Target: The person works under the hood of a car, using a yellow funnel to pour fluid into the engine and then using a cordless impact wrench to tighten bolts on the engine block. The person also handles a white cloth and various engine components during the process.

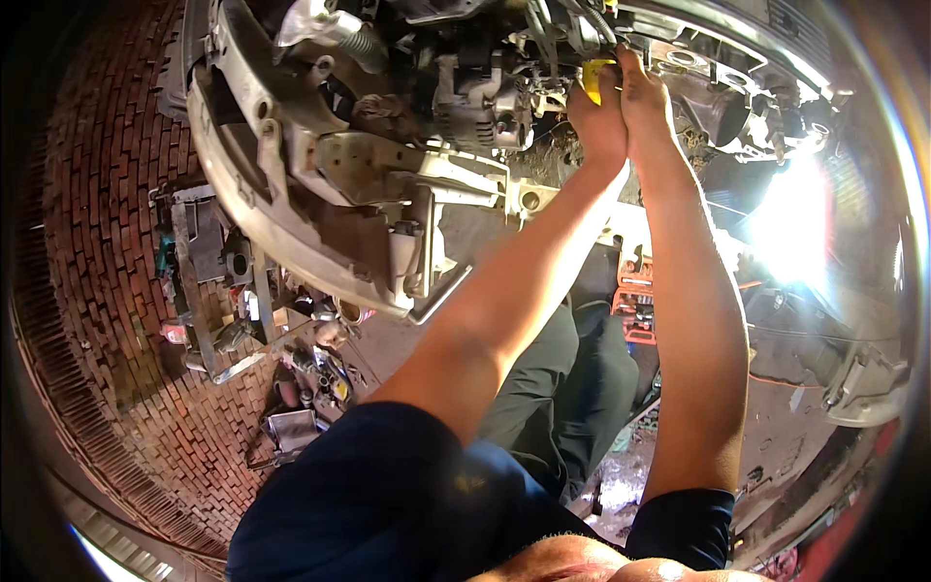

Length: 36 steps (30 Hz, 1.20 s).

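Both my arms reach up and away into the open engine bay of a vehicle with its front stripped. My left hand (598, 124) is closed round a small bright yellow part (593, 81) with a dark edge, whose kind I cannot make out. Pressed close against it on the right, my right hand (645, 100) has its fingers curled in by the dark end of that part; what they grip is hidden. To the left of my hands sits an alternator-like ribbed metal unit (475, 102). Dark hoses (546, 34) run just beyond my fingers.
A pale bumper beam (281, 228) curves along the left front. Below it, a metal frame (199, 291) and loose parts (305, 388) lie on the brick floor (116, 233). An orange tool case (636, 301) is beneath my arms. A glaring light (797, 223) shines at the right.
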Each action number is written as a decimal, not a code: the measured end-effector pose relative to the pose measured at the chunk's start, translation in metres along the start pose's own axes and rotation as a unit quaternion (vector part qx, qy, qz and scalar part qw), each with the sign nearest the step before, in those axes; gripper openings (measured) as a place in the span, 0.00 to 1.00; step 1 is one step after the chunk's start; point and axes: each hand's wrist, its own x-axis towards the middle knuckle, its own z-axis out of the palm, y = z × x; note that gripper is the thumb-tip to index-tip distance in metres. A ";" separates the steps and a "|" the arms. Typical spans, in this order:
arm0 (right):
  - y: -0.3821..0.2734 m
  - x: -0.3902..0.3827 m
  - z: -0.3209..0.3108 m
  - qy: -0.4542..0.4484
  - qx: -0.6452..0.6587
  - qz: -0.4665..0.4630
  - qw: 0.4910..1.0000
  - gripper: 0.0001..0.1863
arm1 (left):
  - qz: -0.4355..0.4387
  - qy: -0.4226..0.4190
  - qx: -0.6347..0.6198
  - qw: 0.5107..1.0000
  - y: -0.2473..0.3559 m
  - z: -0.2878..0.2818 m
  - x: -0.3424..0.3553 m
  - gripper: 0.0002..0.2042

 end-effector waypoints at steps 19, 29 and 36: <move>-0.037 -0.051 0.035 0.015 0.237 0.013 0.971 0.33 | 0.384 -0.197 0.326 0.841 0.265 -0.349 0.024 0.15; -0.027 -0.039 0.030 0.035 0.328 0.063 0.942 0.33 | 0.422 -0.294 0.417 0.750 0.268 -0.318 0.062 0.06; -0.031 -0.041 0.049 0.059 0.335 0.078 0.937 0.28 | 0.446 -0.281 0.452 0.720 0.265 -0.328 0.067 0.09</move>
